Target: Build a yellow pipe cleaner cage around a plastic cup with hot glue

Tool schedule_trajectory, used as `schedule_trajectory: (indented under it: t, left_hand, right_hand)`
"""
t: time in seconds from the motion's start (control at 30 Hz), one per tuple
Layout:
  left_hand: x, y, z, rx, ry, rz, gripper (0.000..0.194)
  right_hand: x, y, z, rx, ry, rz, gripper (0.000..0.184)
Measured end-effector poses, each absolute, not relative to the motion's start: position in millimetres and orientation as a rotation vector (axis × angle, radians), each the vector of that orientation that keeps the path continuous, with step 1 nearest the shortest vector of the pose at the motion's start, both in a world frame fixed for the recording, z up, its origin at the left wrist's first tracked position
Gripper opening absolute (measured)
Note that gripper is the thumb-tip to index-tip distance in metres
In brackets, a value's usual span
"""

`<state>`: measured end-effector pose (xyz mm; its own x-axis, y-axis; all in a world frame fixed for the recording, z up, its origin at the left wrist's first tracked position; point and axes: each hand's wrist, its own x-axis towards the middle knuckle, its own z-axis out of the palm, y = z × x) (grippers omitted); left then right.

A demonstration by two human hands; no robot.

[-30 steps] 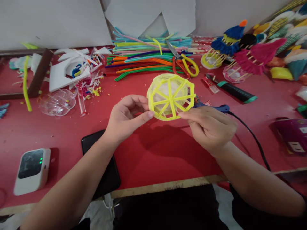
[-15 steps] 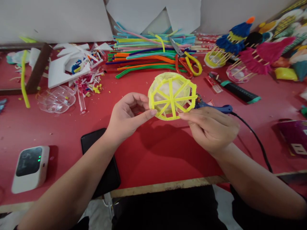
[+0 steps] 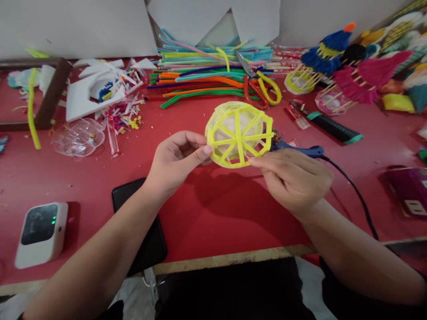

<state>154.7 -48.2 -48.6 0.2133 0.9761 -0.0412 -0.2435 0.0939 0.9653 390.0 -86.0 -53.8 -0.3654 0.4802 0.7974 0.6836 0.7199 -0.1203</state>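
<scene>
A round yellow craft piece (image 3: pixel 239 138), with spokes like a wheel on its near face and a paler rounded part behind, is held up above the red table. My left hand (image 3: pixel 178 162) pinches its left rim between thumb and fingers. On the lower right, the fingertips of my right hand (image 3: pixel 292 180) grip the rim. Just behind my right hand lies a blue-handled tool (image 3: pixel 300 150) with a black cord; its front end is partly hidden by the yellow piece.
Pipe cleaners (image 3: pixel 200 80) lie in a bundle at the back, with scissors (image 3: pixel 258 82) on them. A utility knife (image 3: pixel 333 128) is at right. White foam scraps (image 3: pixel 90 100), a black phone (image 3: pixel 150 240) and a white device with a screen (image 3: pixel 42 234) are at left.
My left thumb has slid back a little to the left, onto the edge of the yellow piece. My right hand and the piece stay nearly still.
</scene>
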Motion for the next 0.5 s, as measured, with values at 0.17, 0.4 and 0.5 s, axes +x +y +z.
schedule_trajectory:
  t: [0.17, 0.4, 0.5]
  left_hand:
    - [154.0, -48.2, -48.5, 1.048, 0.925, 1.128, 0.040]
    - [154.6, -48.5, -51.3, 1.028, 0.943, 1.137, 0.036]
    - [154.4, -47.3, -52.4, 1.040, 0.944, 1.151, 0.036]
  right_hand:
    - [390.0, -86.1, -57.1, -0.846, -2.048, -0.268, 0.033]
    - [388.5, -85.9, -56.9, -0.877, -2.043, -0.264, 0.036]
    - [389.5, -86.0, -53.6, -0.867, -2.070, -0.232, 0.032]
